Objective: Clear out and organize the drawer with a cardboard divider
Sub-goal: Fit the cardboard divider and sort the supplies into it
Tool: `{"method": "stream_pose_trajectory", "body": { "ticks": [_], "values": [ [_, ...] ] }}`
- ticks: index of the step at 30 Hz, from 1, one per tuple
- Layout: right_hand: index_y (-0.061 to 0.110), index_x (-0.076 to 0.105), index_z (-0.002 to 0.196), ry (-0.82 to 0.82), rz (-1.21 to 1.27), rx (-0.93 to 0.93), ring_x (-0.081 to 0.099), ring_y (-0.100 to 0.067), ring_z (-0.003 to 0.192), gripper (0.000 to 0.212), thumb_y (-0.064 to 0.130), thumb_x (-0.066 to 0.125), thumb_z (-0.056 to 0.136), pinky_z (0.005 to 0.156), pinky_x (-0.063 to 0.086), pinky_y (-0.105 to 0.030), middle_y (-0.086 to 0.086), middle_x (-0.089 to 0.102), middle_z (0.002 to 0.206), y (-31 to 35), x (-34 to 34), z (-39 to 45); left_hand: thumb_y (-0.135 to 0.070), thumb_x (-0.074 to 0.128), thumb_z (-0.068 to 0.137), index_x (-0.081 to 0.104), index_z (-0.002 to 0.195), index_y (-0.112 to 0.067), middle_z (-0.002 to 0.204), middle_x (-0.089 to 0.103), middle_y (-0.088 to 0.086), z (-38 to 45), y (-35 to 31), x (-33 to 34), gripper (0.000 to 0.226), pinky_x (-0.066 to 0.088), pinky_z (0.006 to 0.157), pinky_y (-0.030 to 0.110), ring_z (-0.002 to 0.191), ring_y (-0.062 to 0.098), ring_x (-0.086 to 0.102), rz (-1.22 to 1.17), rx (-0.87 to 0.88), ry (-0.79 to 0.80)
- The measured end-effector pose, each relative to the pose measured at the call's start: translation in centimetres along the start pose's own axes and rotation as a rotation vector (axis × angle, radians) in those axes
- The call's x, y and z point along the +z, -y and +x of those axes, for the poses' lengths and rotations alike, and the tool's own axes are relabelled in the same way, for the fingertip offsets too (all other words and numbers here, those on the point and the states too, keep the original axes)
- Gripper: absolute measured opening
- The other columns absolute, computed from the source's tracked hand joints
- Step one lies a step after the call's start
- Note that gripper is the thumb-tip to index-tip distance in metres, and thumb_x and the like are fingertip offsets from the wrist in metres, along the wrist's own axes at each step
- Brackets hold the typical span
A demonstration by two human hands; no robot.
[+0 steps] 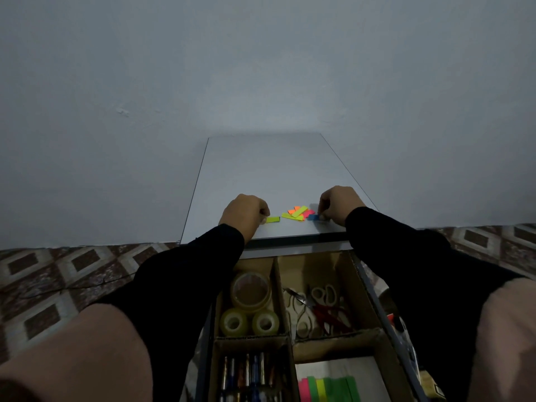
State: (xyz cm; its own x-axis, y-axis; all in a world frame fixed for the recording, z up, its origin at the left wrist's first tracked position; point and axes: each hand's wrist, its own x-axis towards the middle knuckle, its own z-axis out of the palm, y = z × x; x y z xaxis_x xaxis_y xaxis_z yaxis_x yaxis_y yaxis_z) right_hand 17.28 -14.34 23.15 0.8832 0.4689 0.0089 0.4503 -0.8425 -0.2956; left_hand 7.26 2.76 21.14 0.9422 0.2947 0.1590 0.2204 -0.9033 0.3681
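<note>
Pale grey wall (261, 68) behind; patterned tile floor (58, 274) at both sides; white cabinet top (261, 175) straight ahead.

Left hand (243, 214) at 11 o'clock of the open drawer (374, 288), fingers curled, pinching the near end of a yellow-green sticky flag (273, 219) flat on the top. Right hand (338, 206) at 1 o'clock, fingers bunched, tips pinching a blue sticky flag (313, 217).

Loose pile of flags (298, 213) between both hands, touching neither.

Below, at 6 o'clock, cardboard divider (280, 294) fitted in the drawer: tape rolls (251, 307) far left compartment, scissors (316, 306) far right, batteries (249, 372) near left, neon flag pad (327, 388) near right.
</note>
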Motion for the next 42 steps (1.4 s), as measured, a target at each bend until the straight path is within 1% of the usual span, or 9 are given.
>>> {"method": "stream_pose_trajectory", "body": {
  "ticks": [4,9,16,19,22,25,32,36,42],
  "values": [
    [0.003,0.068,0.098,-0.08,0.004,-0.015,0.06,-0.024,0.102,0.014,0.007,0.062,0.086,0.081,0.043,-0.023,-0.011,0.067,0.106,0.0,0.0,-0.6,-0.008,0.056,0.088,0.073,0.097,-0.014,0.105,0.068,0.008,-0.2,-0.3,-0.1,0.021,0.04,0.074,0.025,0.098,0.026,0.061,0.031,-0.025,0.007],
    [0.006,0.067,0.102,-0.042,-0.016,-0.011,0.059,-0.024,0.105,0.016,0.009,0.059,0.088,0.09,0.046,-0.026,-0.011,0.064,0.111,-0.1,0.4,-1.5,-0.005,0.058,0.084,0.074,0.091,-0.011,0.099,0.069,0.012,-0.7,-0.8,-0.3,0.018,0.041,0.072,0.024,0.093,0.028,0.062,0.021,-0.036,0.033],
    [0.002,0.07,0.098,-0.054,0.102,0.07,0.061,-0.025,0.102,0.018,0.004,0.068,0.08,0.081,0.048,-0.027,-0.012,0.067,0.106,-0.2,-0.8,-4.5,-0.008,0.06,0.086,0.074,0.093,-0.007,0.098,0.07,0.011,-3.0,-1.7,-1.4,0.015,0.047,0.079,0.029,0.092,0.026,0.063,0.012,0.003,0.035],
    [0.001,0.069,0.097,-0.023,0.142,0.106,0.061,-0.025,0.089,0.019,0.004,0.07,0.079,0.072,0.05,-0.027,-0.014,0.066,0.098,-0.4,-1.0,-6.7,-0.007,0.062,0.085,0.074,0.092,-0.007,0.098,0.071,0.011,-5.0,-2.2,-1.7,0.014,0.047,0.079,0.029,0.093,0.026,0.063,-0.003,0.001,0.032],
    [0.001,0.07,0.1,0.004,0.167,0.146,0.063,-0.026,0.097,0.019,0.005,0.069,0.081,0.082,0.053,-0.029,-0.015,0.067,0.106,-0.6,-0.9,-8.6,-0.007,0.062,0.085,0.074,0.092,-0.006,0.098,0.071,0.011,-7.1,-2.6,-1.6,0.014,0.046,0.081,0.028,0.095,0.026,0.063,-0.037,-0.026,0.038],
    [0.001,0.07,0.102,0.034,0.172,0.19,0.064,-0.026,0.101,0.021,0.007,0.068,0.082,0.082,0.052,-0.028,-0.014,0.068,0.107,-1.0,-0.1,-10.9,-0.008,0.065,0.084,0.074,0.091,-0.005,0.095,0.071,0.009,-9.4,-2.7,-0.9,0.012,0.048,0.084,0.028,0.093,0.023,0.064,-0.112,-0.047,0.047],
    [0.004,0.069,0.09,0.22,0.011,0.249,0.061,-0.027,0.105,0.016,0.016,0.059,0.089,0.078,0.048,-0.026,-0.013,0.065,0.103,-2.8,5.4,-17.6,-0.006,0.069,0.082,0.073,0.09,0.001,0.082,0.065,0.003,-15.5,-2.0,2.4,0.012,0.044,0.07,0.021,0.075,0.01,0.057,-0.32,-0.154,0.125],
    [-0.002,0.064,0.108,0.309,0.049,0.377,0.064,-0.029,0.103,0.023,0.009,0.058,0.089,0.088,0.054,-0.035,-0.018,0.065,0.112,-4.7,8.5,-19.4,0.002,0.068,0.082,0.067,0.073,0.003,0.041,0.056,-0.009,-17.9,-0.8,3.7,0.009,0.045,0.043,0.014,0.034,-0.002,0.049,-0.502,-0.251,0.2],
    [0.001,0.052,0.127,0.282,0.028,0.446,0.058,-0.027,0.115,0.036,0.013,0.05,0.093,0.092,0.047,-0.032,-0.015,0.058,0.126,-6.0,10.9,-20.6,0.006,0.068,0.079,0.059,0.062,-0.005,0.061,0.057,0.006,-20.1,-0.5,4.0,0.023,0.043,0.039,0.009,0.035,-0.004,0.052,-0.687,-0.303,0.178]
  ]
}}
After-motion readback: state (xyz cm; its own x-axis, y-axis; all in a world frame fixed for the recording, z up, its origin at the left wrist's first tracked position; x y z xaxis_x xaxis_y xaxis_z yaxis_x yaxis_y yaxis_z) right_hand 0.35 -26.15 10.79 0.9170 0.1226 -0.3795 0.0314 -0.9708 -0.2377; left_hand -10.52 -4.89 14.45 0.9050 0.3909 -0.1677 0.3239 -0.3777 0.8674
